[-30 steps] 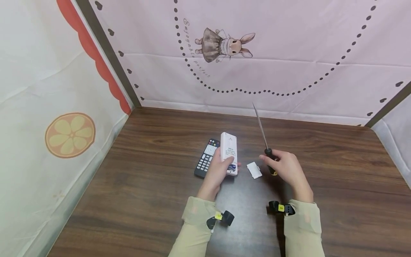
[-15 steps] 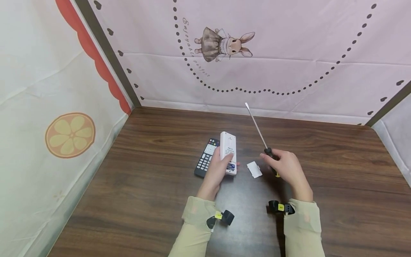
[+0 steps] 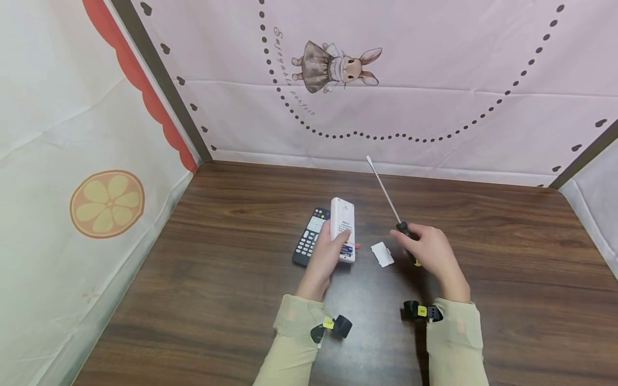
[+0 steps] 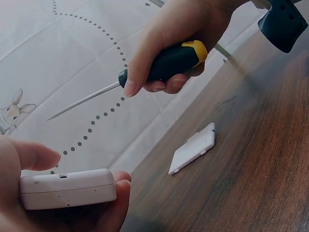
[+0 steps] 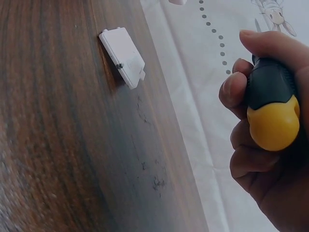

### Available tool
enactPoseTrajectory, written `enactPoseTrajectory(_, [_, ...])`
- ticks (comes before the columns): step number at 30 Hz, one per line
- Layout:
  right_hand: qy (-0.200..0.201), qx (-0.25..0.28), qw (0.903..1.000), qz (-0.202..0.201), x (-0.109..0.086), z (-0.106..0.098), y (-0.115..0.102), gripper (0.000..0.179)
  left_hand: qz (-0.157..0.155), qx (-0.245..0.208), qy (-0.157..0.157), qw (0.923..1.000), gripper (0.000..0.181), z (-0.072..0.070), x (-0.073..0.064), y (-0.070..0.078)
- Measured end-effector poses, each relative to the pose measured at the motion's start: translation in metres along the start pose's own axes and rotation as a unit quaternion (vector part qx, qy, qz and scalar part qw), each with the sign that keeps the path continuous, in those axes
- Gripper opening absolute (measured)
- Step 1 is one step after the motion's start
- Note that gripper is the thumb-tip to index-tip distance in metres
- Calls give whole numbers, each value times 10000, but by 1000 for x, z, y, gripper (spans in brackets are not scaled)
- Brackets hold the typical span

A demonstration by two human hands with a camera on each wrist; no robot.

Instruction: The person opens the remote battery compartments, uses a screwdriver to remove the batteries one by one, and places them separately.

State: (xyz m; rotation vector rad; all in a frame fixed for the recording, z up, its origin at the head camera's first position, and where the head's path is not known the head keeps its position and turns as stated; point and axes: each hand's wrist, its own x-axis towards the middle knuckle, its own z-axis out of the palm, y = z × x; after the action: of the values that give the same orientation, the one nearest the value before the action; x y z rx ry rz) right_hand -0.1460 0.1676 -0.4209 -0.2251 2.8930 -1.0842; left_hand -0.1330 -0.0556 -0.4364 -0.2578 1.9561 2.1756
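My left hand [image 3: 324, 260] grips a white remote control [image 3: 343, 214], back side up, its thumb lying over the lower part near the uncovered battery compartment with a blue battery [image 3: 347, 249] in it. In the left wrist view the end of this remote [image 4: 67, 189] faces the camera. A screwdriver [image 3: 383, 190] with a black and yellow handle is in my right hand [image 3: 432, 254], its flat blade pointing away and up to the left. The handle's yellow end [image 5: 274, 126] shows in the right wrist view. Between the hands lies a small white battery cover [image 3: 383, 254].
A dark remote control [image 3: 307, 241] with light buttons lies on the wooden table [image 3: 217, 300], partly hidden behind the left hand. A pink printed cloth [image 3: 425, 64] hangs along the back edge, and a white cloth [image 3: 48, 177] stands on the left.
The screwdriver's tip has swung to the left, and its handle end has tilted slightly right. The left hand and the white remote have stayed almost in place.
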Motion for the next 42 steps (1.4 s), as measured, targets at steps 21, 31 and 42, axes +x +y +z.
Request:
enactPoseTrajectory(21, [-173, -8, 9998, 51, 1, 1, -2, 48, -22, -90, -114, 9999, 43, 2, -10, 14])
enactPoseTrajectory(31, [-229, -79, 9997, 103, 2, 4, 0, 50, 49, -2, -96, 9999, 41, 4, -17, 21])
enactPoseTrajectory(42, [-264, -79, 9995, 172, 3, 6, 0, 51, 184, 22, -95, 9998, 39, 2, 1, -3])
